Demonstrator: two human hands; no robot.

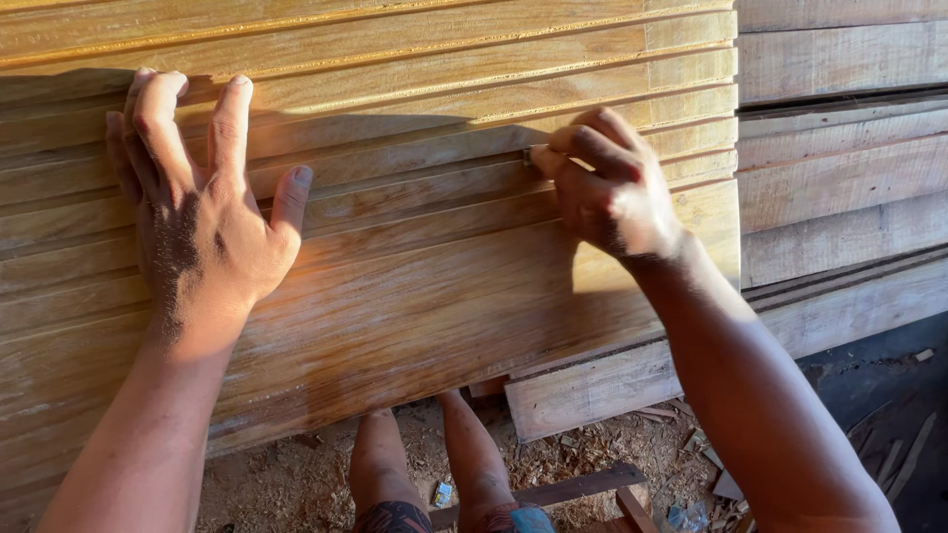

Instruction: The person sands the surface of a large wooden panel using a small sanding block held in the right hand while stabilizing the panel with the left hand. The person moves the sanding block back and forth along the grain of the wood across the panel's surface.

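A stack of long yellowish wooden planks (425, 276) lies in front of me, their edges stepped like slats. My left hand (202, 217) rests flat on the planks at the left, fingers spread and holding nothing. My right hand (607, 188) is at the right part of the stack with its fingers curled. Thumb and forefinger pinch a small dark tip (527, 157) against a plank edge. What that small thing is I cannot tell.
More rough planks (839, 168) are stacked at the right, and a shorter board (592, 390) sticks out beneath. Below the stack I see two bare legs (434, 464), sawdust and wood scraps on the ground (286, 484), and a dark wooden frame (583, 489).
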